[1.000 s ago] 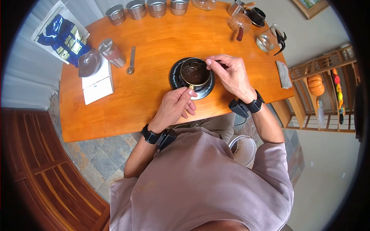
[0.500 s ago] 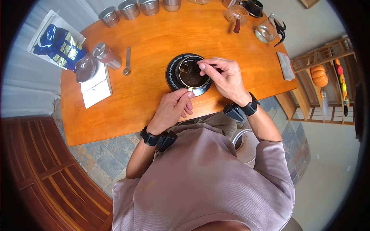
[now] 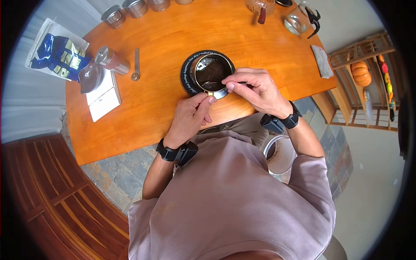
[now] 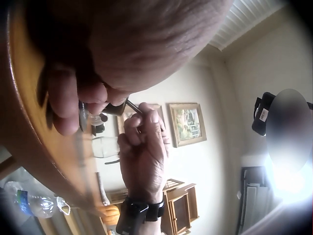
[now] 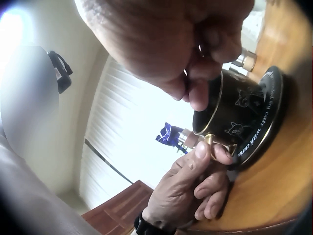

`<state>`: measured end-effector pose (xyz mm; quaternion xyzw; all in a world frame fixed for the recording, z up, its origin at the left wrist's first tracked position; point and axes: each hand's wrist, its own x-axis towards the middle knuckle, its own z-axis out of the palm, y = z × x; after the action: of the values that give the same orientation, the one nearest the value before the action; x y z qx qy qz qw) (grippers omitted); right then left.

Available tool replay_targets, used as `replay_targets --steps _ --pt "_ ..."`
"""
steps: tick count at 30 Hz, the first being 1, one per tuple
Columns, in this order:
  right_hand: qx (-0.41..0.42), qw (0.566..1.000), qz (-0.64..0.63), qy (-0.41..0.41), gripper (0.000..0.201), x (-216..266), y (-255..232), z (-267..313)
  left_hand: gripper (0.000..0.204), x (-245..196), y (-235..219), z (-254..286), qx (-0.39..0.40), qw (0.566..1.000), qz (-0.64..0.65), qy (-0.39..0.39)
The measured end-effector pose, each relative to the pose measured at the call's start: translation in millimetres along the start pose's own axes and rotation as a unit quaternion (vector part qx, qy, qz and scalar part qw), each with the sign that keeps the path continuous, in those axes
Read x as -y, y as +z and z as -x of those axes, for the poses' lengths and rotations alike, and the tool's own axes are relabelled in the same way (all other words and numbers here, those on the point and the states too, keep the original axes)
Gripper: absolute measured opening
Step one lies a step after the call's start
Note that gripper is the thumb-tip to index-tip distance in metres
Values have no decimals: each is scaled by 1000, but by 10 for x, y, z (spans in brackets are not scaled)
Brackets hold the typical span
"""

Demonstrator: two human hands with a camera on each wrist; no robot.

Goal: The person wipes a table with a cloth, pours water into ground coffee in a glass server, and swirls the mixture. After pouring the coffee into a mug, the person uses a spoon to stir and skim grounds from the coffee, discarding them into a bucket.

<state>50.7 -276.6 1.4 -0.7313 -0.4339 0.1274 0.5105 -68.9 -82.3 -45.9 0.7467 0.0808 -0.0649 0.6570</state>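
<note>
A black cup (image 5: pixel 234 105) with a gold rim and cat drawings stands on a black saucer (image 3: pixel 186 76) with white lettering. My left hand (image 3: pixel 189 115) pinches the cup's gold handle (image 3: pixel 210 93) between thumb and fingers, on the side near me. Inside the cup is a dark brown drink (image 3: pixel 215 69). My right hand (image 3: pixel 260 92) is at the cup's right rim, pinching the thin handle of a spoon (image 3: pixel 209 83). The spoon's bowl is in the cup at the near side. In the right wrist view, the right fingers hide part of the cup's mouth.
Left on the table are a metal scoop (image 3: pixel 136 65), a grinder (image 3: pixel 113 61), a clear dish (image 3: pixel 90 79), a white box (image 3: pixel 104 104) and a blue-and-white bag (image 3: pixel 60 54). Metal cups (image 3: pixel 113 16) line the back. A glass pot (image 3: pixel 296 22) and grey cloth (image 3: pixel 320 61) stand right.
The spoon has swept round inside the cup from the far side to the near side, the right hand moving with it. The left hand keeps the handle. The head view has shifted slightly.
</note>
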Motion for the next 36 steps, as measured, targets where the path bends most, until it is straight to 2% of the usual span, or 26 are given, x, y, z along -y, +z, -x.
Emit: replay_targets --steps 7,9,16,22,29,36 --pt "-11 1000 -4 28 16 -22 -44 98 28 19 35 4 -15 999 -26 26" --pt "-61 998 7 2 16 -15 -33 105 27 16 52 11 -28 998 -40 50" --pt "-178 983 -33 11 15 -21 0 89 27 11 108 20 -59 992 -80 82" --pt "-228 971 -53 36 15 16 60 115 28 10 109 10 -64 987 -105 102" --pt "-236 969 -40 58 16 -61 140 200 23 70 107 4 -65 984 -125 111" --pt "-287 940 -149 112 18 -143 324 287 22 82 108 -3 -63 984 -135 102"
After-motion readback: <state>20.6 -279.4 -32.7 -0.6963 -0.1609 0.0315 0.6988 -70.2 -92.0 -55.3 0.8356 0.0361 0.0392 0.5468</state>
